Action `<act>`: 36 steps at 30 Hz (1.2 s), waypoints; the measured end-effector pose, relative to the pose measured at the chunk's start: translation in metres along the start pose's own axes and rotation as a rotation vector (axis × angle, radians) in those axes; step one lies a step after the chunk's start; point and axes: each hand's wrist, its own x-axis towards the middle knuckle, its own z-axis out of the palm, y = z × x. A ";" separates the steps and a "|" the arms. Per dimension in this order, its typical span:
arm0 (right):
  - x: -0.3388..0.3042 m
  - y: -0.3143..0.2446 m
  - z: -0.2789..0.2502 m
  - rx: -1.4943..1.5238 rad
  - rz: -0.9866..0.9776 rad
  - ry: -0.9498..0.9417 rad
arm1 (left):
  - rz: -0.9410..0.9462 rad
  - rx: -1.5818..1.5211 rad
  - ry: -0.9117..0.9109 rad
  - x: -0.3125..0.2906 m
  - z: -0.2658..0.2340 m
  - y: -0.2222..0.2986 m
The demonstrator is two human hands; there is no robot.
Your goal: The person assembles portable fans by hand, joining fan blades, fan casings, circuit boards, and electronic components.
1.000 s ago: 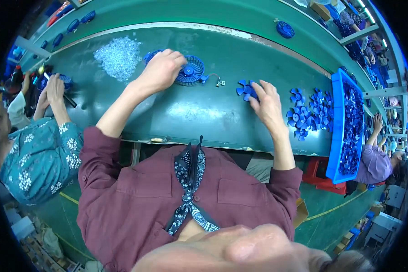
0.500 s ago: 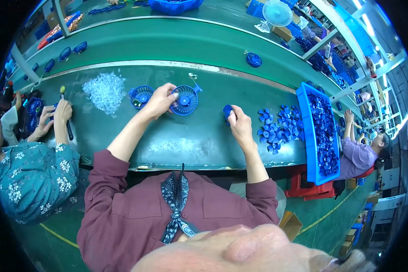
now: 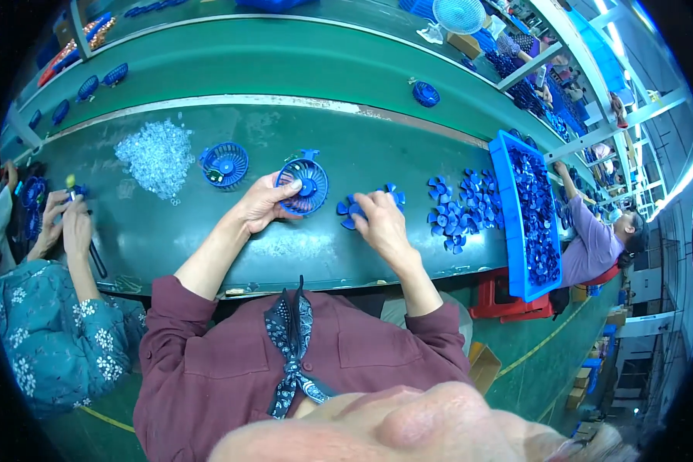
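My left hand [image 3: 260,206] grips a round blue fan housing [image 3: 313,187] by its left edge, thumb over the rim, its open face turned up toward me. To the right, my right hand [image 3: 385,229] is closed at the fingertips on a blue fan blade [image 3: 352,211] just above the table; more blue blade shows beyond the fingers, and whether it is a second piece I cannot tell. A similar fan housing [image 3: 227,165] lies left of my left hand. Several loose fan blades [image 3: 454,215] are heaped to the right of my right hand.
A pile of small clear pieces [image 3: 155,160] lies at left. At right stands a blue bin [image 3: 520,262] full of blue parts. Behind the table runs a green conveyor [image 3: 262,61] carrying a blue housing [image 3: 426,94]. A co-worker's hands [image 3: 73,223] work at far left.
My left hand has drawn the housing nearer and tilted it. My right hand has moved left toward it with its blue piece, and more blades now show around the fingers. The view has shifted slightly.
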 end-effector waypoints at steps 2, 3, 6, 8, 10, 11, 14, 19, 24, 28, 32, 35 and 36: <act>-0.002 -0.008 0.003 0.014 0.055 -0.143 | -0.017 -0.028 0.001 -0.001 0.002 0.001; 0.000 -0.010 0.006 0.012 0.058 -0.150 | -0.015 -0.004 -0.027 -0.003 0.004 0.003; 0.006 -0.009 0.012 0.012 0.166 -0.155 | -0.004 0.026 -0.073 -0.006 0.004 0.002; 0.009 -0.008 0.010 -0.043 0.093 -0.105 | 0.007 0.028 -0.083 -0.009 0.005 0.003; 0.009 -0.007 0.009 -0.052 0.073 -0.099 | 0.043 0.000 -0.105 -0.016 0.009 0.004; 0.010 -0.005 0.009 -0.052 0.089 -0.129 | 0.029 -0.036 -0.113 -0.012 0.009 0.005; 0.003 0.002 0.017 -0.065 0.085 -0.101 | 0.039 -0.058 -0.075 -0.004 0.009 0.003; 0.014 -0.035 -0.005 0.291 0.089 0.056 | 0.139 -0.084 0.078 0.002 -0.002 -0.010; 0.039 -0.062 0.004 0.167 -0.119 0.150 | 0.114 -0.144 0.066 -0.006 0.014 -0.003; 0.053 -0.069 0.018 0.100 -0.159 0.086 | 0.115 -0.106 0.090 -0.005 0.014 -0.012; 0.060 -0.068 0.029 0.094 -0.133 0.092 | 0.196 0.025 0.130 0.000 0.006 -0.023; 0.057 -0.068 0.028 0.243 -0.187 0.260 | 0.288 0.131 0.202 0.001 0.003 -0.020; 0.057 -0.066 0.024 0.167 -0.210 0.342 | 0.301 0.122 0.191 -0.001 0.006 -0.018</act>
